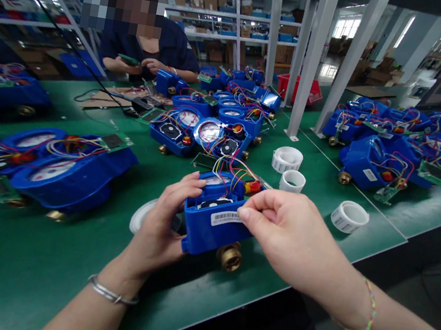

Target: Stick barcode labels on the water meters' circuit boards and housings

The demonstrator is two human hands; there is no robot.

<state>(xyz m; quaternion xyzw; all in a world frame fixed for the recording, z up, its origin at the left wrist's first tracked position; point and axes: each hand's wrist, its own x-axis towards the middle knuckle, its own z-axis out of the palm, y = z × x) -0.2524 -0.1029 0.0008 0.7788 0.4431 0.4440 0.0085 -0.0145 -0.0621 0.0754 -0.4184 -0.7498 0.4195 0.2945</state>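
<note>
A blue water meter with a brass pipe fitting is held up just above the bench's near edge. My left hand grips its left end, fingers on top and thumb underneath. On its near side lies a white barcode label. My right hand pinches the label's right end between thumb and forefinger, against the housing. Coloured wires and a red-yellow part stick out of the meter's open top. Behind my left hand, a white roll is partly hidden.
Rolls of labels stand on the green bench, beside a small white roll. More wired blue meters lie left, ahead and right. White posts rise from the bench. Across it, a person holds a circuit board.
</note>
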